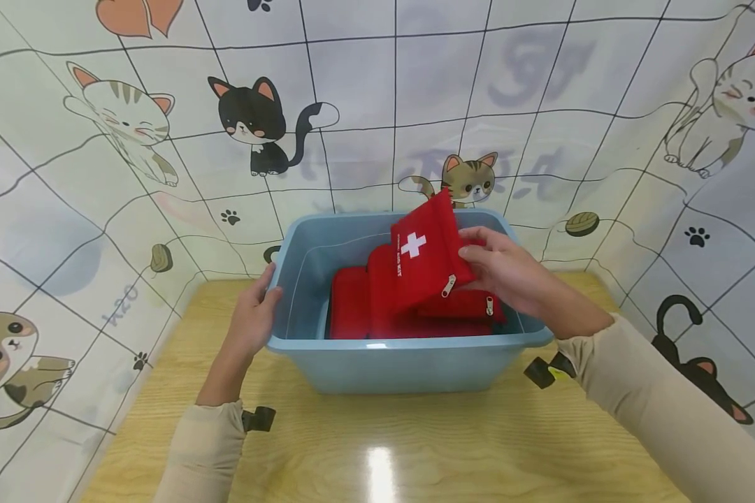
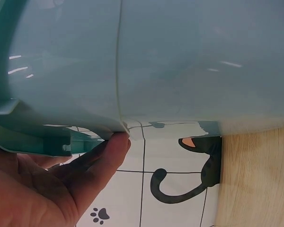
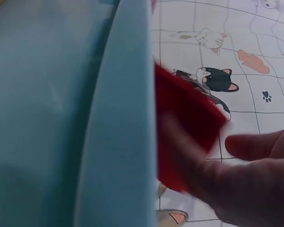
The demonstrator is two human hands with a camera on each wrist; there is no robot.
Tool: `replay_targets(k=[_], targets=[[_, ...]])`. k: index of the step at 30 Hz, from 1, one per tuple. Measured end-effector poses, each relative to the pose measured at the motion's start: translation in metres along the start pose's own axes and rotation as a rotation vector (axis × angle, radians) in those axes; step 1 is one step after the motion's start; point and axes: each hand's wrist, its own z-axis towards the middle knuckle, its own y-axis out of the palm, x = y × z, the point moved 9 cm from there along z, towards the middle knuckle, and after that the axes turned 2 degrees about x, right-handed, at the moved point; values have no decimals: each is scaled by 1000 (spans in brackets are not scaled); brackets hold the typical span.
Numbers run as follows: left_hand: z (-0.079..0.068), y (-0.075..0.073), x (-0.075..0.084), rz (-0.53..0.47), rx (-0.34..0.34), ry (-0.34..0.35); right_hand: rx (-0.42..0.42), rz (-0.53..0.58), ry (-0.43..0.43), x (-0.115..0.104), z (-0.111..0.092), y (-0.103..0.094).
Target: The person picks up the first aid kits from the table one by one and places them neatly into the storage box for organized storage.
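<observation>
A light blue plastic bin [image 1: 403,367] stands on the wooden table with several red pouches [image 1: 351,300] inside. My right hand [image 1: 509,272] holds a red first-aid pouch [image 1: 429,262] by its right edge, tilted up above the others. A white cross, small white lettering and a zipper pull show on this pouch. In the right wrist view the bin's rim hides part of the pouch [image 3: 191,123], and the hand is blurred. My left hand [image 1: 252,318] grips the bin's left rim, its fingers tucked under the edge in the left wrist view.
The wooden tabletop [image 1: 377,433] extends in front of the bin and to both sides. Behind and beside it hangs a white gridded sheet [image 1: 365,161] printed with cartoon cats. Another pouch with a zipper pull [image 1: 490,306] lies at the bin's right end.
</observation>
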Motion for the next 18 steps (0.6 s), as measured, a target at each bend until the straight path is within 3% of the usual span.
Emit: replay_targets(k=[5, 13, 18], targets=[[0, 0, 2, 10, -9, 0, 65, -174, 28, 8, -3, -13], [2, 1, 5, 19, -21, 13, 69, -214, -3, 12, -9, -25], [1, -5, 5, 120, -24, -2, 78, -254, -49, 8, -13, -31]])
